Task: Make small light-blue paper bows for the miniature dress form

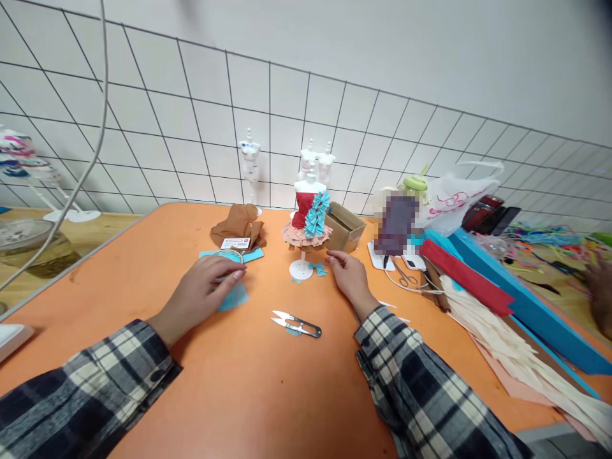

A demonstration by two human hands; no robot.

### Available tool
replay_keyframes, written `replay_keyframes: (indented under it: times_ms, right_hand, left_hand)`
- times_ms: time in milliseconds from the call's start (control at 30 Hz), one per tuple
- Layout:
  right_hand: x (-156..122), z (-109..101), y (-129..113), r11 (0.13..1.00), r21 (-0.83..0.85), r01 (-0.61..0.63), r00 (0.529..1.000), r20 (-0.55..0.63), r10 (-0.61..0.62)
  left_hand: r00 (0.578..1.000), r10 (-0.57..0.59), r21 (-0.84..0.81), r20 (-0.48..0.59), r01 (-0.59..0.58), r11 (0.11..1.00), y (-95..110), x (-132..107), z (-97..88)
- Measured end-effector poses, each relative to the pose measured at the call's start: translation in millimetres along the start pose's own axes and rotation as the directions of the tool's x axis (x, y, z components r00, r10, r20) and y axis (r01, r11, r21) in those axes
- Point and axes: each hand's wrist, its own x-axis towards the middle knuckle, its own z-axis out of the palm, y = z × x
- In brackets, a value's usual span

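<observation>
Head view: right grip curls loosely beside dress.

Two bare hands, the left hand left of centre and the right hand right of it, emerge from two plaid sleeves. One dressed mannequin stands mid-frame, with three white mannequins in the upper middle and at least one patterned figure at the left edge. Cutting tools number two: one pair of thread snips, lower centre, and one pair of scissors, right of centre. Near the middle are one cardboard box, one brown cloth bundle and one printed card. Upper right shows one plastic bag and one green lid; at the right edge, one co-worker's hand.
</observation>
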Motion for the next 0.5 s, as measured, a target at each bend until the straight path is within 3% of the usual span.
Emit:
replay_keyframes:
  times_ms: [67, 167, 267, 300, 367, 400, 500]
  right_hand:
    - [-7, -5, -4, 0.997, 0.072, 0.009, 0.999, -0.033, -0.006]
    - [-23, -12, -16, 0.978, 0.195, 0.079, 0.996, -0.054, -0.069]
    - [-46, -13, -35, 0.946, 0.188, 0.264, 0.961, 0.037, -0.275]
    - [-55, -11, -42, 0.92, 0.149, 0.364, 0.92, 0.095, -0.379]
    - [-72, -4, -52, 0.833, 0.049, 0.551, 0.784, 0.311, -0.537]
    - [-80, 0, -56, 0.799, 0.004, 0.602, 0.732, 0.397, -0.553]
    - [-93, 12, -61, 0.731, -0.068, 0.679, 0.649, 0.522, -0.554]
  left_hand:
    - [0.995, 0.062, 0.112, 0.079, -0.071, 0.991, -10, 1, -12.4]
    - [0.993, -0.032, 0.257, 0.117, 0.0, 0.966, -34, 1, -25.4]
    - [0.953, 0.0, 0.284, 0.305, -0.091, 0.955, -57, 1, -27.4]
    - [0.946, 0.014, 0.287, 0.323, -0.113, 0.951, -62, 0, -26.7]
    - [0.942, 0.04, 0.296, 0.333, -0.145, 0.944, -64, 0, -25.5]
    - [0.944, 0.05, 0.301, 0.327, -0.154, 0.941, -62, -1, -25.5]
    - [0.973, 0.045, 0.325, 0.227, -0.119, 0.938, -44, -3, -29.0]
